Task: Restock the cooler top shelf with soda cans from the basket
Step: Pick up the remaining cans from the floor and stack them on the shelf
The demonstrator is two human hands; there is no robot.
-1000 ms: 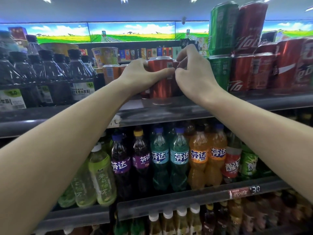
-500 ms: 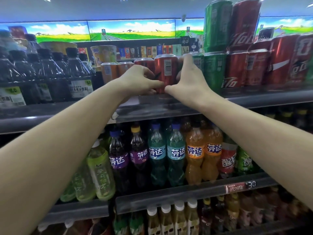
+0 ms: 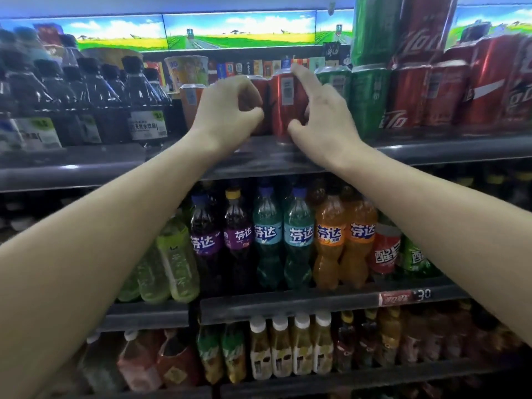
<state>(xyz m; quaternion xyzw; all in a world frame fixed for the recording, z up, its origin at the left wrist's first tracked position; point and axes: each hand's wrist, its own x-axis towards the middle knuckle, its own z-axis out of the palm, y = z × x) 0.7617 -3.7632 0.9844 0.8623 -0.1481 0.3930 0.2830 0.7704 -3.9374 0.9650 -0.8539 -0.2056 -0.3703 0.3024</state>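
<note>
Now: red can set upright on top shelf, grip coming off.

Left hand (image 3: 230, 110) has slid off to the can's left side, fingers curled, thumb and fingertips meeting on nothing. Right hand (image 3: 322, 110) has loosened from a wrap to a light touch, fingers spread, index at the rim, thumb low on the wall. Red can (image 3: 283, 110) stands on the top shelf (image 3: 431, 145), just beside another red can on its left and the green cans (image 3: 371, 102) on its right. Judged placed; basket not in view, next fetch likely.
</note>
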